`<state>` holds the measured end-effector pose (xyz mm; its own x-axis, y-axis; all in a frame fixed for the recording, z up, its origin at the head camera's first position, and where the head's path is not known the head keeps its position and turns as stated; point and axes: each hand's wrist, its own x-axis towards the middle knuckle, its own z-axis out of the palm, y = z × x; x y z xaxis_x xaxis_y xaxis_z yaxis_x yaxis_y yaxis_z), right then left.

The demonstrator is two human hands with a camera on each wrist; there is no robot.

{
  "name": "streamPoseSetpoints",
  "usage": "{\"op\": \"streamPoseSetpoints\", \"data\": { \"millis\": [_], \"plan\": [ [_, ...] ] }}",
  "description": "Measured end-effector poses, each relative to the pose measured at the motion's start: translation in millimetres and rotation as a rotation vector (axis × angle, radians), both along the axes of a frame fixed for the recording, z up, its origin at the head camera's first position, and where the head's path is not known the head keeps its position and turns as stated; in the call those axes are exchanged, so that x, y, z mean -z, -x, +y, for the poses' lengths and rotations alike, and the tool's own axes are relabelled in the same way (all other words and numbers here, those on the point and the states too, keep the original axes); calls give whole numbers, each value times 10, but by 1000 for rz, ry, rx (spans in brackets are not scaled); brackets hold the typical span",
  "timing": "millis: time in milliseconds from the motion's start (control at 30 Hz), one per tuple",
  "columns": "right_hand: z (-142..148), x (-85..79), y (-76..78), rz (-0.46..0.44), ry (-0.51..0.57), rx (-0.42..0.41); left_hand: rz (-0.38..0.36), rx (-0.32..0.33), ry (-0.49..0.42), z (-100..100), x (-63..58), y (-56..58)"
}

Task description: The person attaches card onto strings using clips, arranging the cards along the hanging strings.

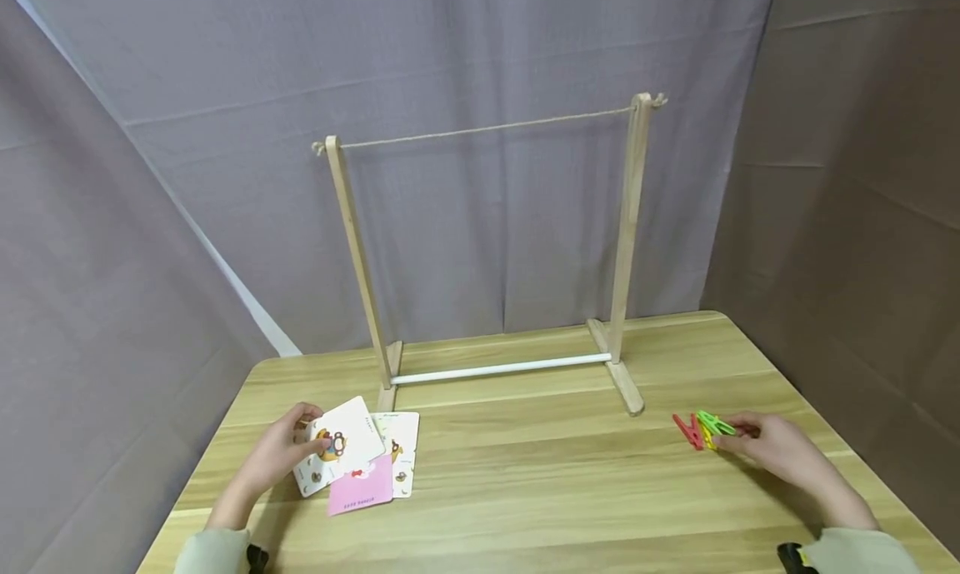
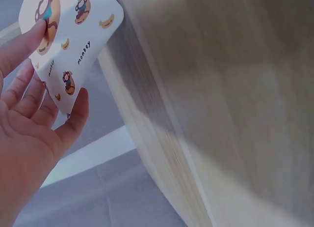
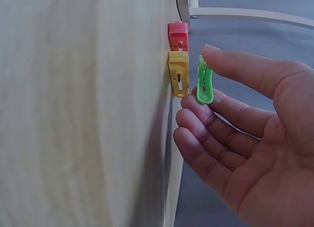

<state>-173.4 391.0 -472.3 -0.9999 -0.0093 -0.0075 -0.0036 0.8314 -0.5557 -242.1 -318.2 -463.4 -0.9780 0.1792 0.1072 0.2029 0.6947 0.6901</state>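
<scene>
My left hand (image 1: 273,455) pinches a white picture card (image 1: 363,431), its thumb on the printed face. In the left wrist view, this card (image 2: 100,18) shows monkeys, bananas and the word "monkey", and the fingers lie behind it. Partly covered by it in the head view are a pink card (image 1: 363,491) and another white card (image 1: 407,449). On the right, my right hand (image 1: 787,456) pinches a green clothespin (image 3: 204,84) between thumb and fingers. Close beside that are a yellow clothespin (image 3: 178,70) and a red clothespin (image 3: 178,35).
A wooden stand (image 1: 626,249) rises at the back of the table (image 1: 525,491). A thin string (image 1: 487,129) runs between the tops of its posts, and a white rod (image 1: 502,368) joins them low down. Grey curtains (image 1: 480,224) hang behind and at both sides.
</scene>
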Motion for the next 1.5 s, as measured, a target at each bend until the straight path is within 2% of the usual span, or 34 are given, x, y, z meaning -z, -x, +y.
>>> {"op": "streamPoseSetpoints", "data": {
  "millis": [167,400,500,800,1200,1500],
  "plan": [
    [4,18,-3,12,1,6,30,8,-13,-6,-17,12],
    [21,14,-6,47,-4,19,102,25,-33,17,-115,10],
    [27,9,3,50,-3,23,99,27,-35,28,-155,1],
    [61,1,32,39,-30,23,26,6,-64,38,-253,-5],
    [46,-17,28,57,-20,19,89,-18,-64,14,-286,23],
    [30,21,31,80,-35,20,65,-22,-126,31,-323,-1]
  ]
}}
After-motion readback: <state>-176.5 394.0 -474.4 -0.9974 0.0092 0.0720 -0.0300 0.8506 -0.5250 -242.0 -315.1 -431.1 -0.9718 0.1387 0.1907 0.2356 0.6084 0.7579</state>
